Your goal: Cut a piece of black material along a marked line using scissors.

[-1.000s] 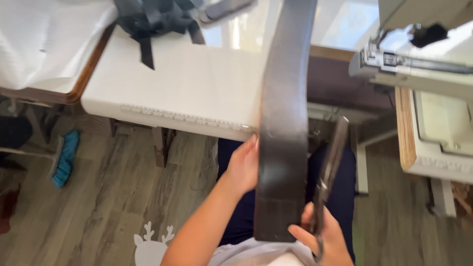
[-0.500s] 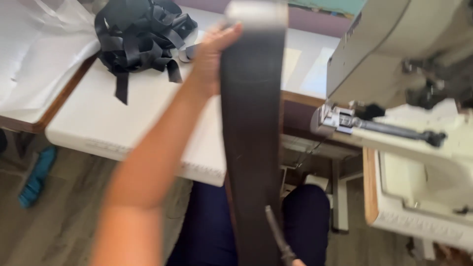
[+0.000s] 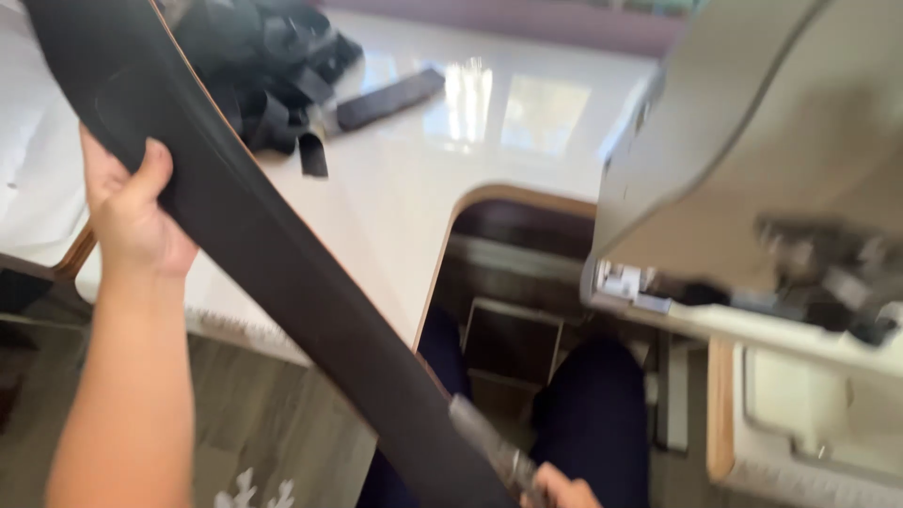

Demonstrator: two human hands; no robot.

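Black and wide, the strap runs slantwise across the view, from the upper left corner down to the bottom edge near the middle. The left hand grips it near its upper end — thumb over the front edge, fingers wrapped behind and hidden by the strap. The right hand shows only as a sliver at the bottom edge, beside the strap's lower end and a blurred metal tool; whether its fingers are closed on either cannot be told.

Behind the strap lies a white glossy worktop with a curved cut-out edged in wood. On its far left part sits a heap of black strips, with one loose dark piece just beside it. A pale sewing machine fills the right side, blurred, its lower parts overhanging the cut-out. Below, the person's dark-trousered knees show over a grey wood floor — the strap crosses in front of both.
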